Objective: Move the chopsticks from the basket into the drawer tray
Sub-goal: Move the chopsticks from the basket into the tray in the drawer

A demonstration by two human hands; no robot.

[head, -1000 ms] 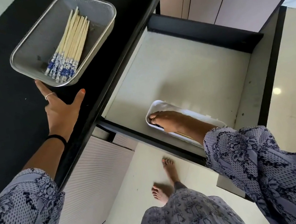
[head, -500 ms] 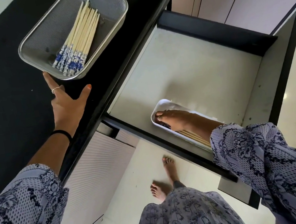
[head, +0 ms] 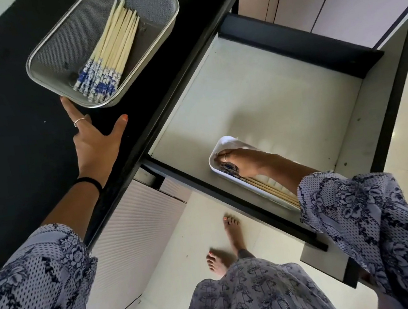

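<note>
A metal mesh basket [head: 46, 45] sits on the black counter and holds a bundle of pale chopsticks [head: 113, 43] with blue-patterned ends. My left hand [head: 97, 144] lies open on the counter just below the basket, its index fingertip at the basket's near corner. In the open drawer, a white tray [head: 225, 141] lies near the front edge. My right hand [head: 244, 161] rests inside it, fingers curled over the patterned ends of a few chopsticks [head: 270, 189] lying along the tray. My sleeve hides the tray's near end.
The drawer's pale floor [head: 254, 93] stretches behind and right of the tray, bounded by dark walls. The black counter [head: 7, 132] runs diagonally on the left. Below are a ribbed cabinet front [head: 135, 234], my feet and the tiled floor.
My left hand's fingertip has edged up to the basket's corner. The right hand stays in the tray, and more of the chopsticks beneath my forearm show now.
</note>
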